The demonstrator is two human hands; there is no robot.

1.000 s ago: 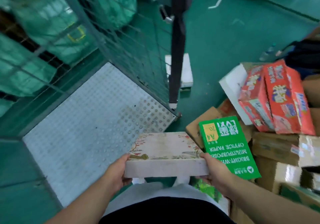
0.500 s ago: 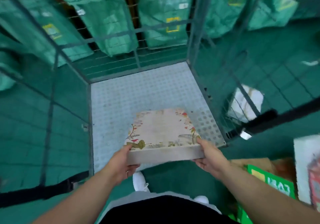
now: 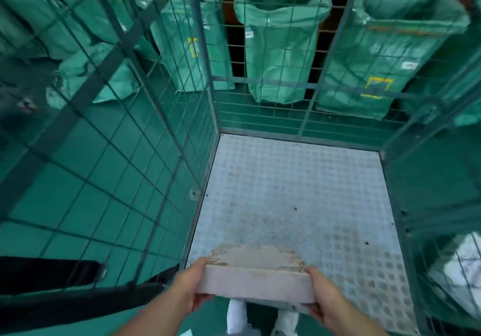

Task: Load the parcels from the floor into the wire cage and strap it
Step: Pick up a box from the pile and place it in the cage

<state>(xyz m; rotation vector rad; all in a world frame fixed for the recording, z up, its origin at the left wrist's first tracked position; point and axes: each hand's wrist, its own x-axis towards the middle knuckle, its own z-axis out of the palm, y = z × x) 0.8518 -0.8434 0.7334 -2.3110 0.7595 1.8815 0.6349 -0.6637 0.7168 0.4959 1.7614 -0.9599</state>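
Parcel (image 3: 256, 281): a flat pale box with a floral print on top, scuffed. It is held in the air at the open front of the wire cage (image 3: 166, 153), over the near edge of the cage floor (image 3: 294, 192) and not resting on it. The plain long side faces the camera and the top is seen foreshortened.

Left hand (image 3: 191, 287): its grip is on the parcel's left end, with the thumb at the top corner and the fingers curled underneath. Right hand (image 3: 325, 300): its grip is on the right end, with the thumb up along the edge and the fingers wrapped under the bottom. Both grips hold the parcel, and both forearms come in from the bottom of the frame.

White shoes (image 3: 235, 317) show directly below the parcel, on the green floor (image 3: 65, 192).

The cage floor is a grey perforated metal plate carrying nothing but specks of dirt. Green mesh walls stand on the left, back and right, and the front is open.

A black strap (image 3: 52, 275) runs across the lower left along the left wall. It is blurred, with a small metal fitting on it.

Green sacks (image 3: 278, 49) hang open-mouthed in a row behind the back wall, some with yellow marks, and more are slumped at the far left.

A white object (image 3: 460, 270) lies outside the right wall, seen through the mesh and too blurred to identify.
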